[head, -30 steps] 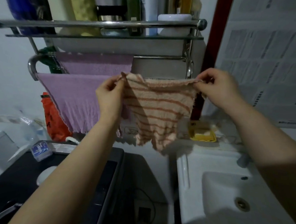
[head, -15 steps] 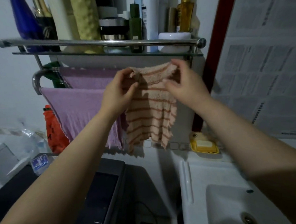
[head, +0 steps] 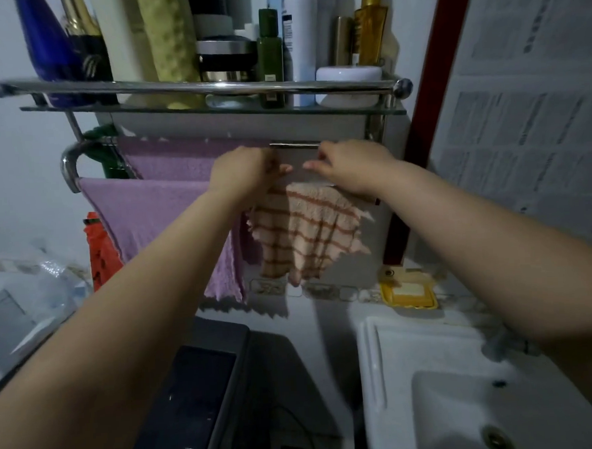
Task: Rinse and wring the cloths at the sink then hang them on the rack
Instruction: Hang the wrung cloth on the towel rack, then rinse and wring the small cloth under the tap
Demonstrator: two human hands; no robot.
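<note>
A peach cloth with brown stripes [head: 308, 230] hangs draped over the front bar of the steel rack [head: 68, 167], to the right of a purple cloth [head: 157, 218]. A second purple cloth [head: 188, 158] hangs on the bar behind. My left hand [head: 247, 173] and my right hand [head: 350, 168] sit side by side on the striped cloth's top fold, fingers curled over it and fingertips almost meeting. The white sink [head: 433, 388] is at the lower right.
The rack's glass shelf [head: 213, 108] holds several bottles and jars behind a rail. A yellow soap dish [head: 409, 290] sits behind the sink. A dark appliance [head: 194, 401] stands below left, and a red bag [head: 100, 255] hangs by the wall.
The hands lowered the striped cloth from in front of the shelf onto the front bar, where it now hangs spread out. The view moved closer and tilted up.
</note>
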